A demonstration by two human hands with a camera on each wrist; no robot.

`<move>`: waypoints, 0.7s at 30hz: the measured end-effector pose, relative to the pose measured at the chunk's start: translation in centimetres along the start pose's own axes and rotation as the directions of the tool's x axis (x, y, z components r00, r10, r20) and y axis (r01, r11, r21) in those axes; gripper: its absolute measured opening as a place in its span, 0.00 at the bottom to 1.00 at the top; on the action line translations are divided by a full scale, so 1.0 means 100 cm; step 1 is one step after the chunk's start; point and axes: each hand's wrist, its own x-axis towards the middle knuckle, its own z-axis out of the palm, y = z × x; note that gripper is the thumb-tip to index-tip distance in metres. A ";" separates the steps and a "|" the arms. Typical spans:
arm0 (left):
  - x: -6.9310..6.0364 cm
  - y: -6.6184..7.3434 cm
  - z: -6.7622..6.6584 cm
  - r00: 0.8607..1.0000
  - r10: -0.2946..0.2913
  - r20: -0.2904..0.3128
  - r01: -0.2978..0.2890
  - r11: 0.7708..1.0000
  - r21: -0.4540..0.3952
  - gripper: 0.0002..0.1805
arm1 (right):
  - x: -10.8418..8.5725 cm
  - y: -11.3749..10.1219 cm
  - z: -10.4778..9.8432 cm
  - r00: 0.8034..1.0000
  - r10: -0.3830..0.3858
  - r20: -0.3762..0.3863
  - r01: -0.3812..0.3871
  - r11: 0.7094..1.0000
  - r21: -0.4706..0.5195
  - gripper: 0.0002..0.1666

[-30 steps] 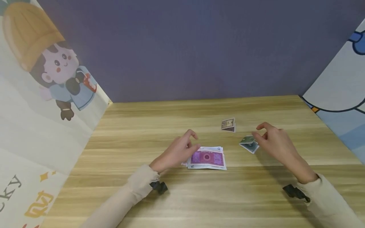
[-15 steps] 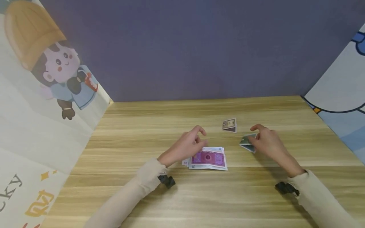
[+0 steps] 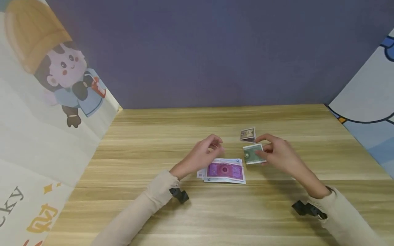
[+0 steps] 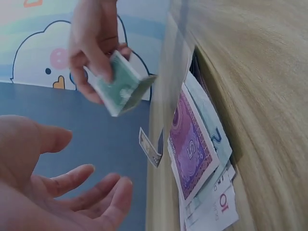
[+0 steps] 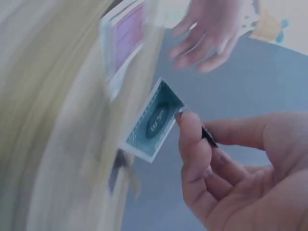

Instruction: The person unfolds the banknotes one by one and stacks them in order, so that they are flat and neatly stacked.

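My right hand (image 3: 279, 153) pinches a folded green banknote (image 3: 253, 153) between thumb and fingers, held above the table. In the right wrist view the printed face of the green banknote (image 5: 158, 120) shows clearly. My left hand (image 3: 200, 153) hovers over the left side of a banknote stack, its fingers loosely bent and holding nothing; the left wrist view shows these fingers (image 4: 98, 195) spread. On top of the stack lies a purple banknote (image 3: 224, 170) marked 5, with paler notes (image 4: 214, 207) sticking out beneath it.
A folded brown banknote (image 3: 247, 134) stands tented on the wooden table (image 3: 234, 212), behind the green one. A dark blue-grey wall (image 3: 215, 54) rises at the table's back edge. Panels with cartoon prints (image 3: 70, 71) flank the left and right sides.
My right hand has taken hold of the green banknote, lifted it from the table and carried it left toward the stack. My left hand has shifted slightly to the right.
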 end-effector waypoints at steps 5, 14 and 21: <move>-0.001 -0.003 -0.002 1.000 0.001 -0.016 -0.002 1.000 -0.030 0.20 | -0.003 -0.019 0.006 0.995 -0.057 0.080 0.046 0.990 0.130 0.25; -0.009 -0.003 -0.008 0.981 0.075 0.180 -0.043 0.983 -0.178 0.22 | -0.005 -0.028 0.010 0.965 -0.182 0.190 0.116 0.943 0.312 0.26; -0.015 0.000 -0.015 0.973 0.091 0.211 -0.031 0.961 -0.274 0.16 | -0.006 -0.031 0.009 0.965 -0.193 0.178 0.116 0.922 0.369 0.25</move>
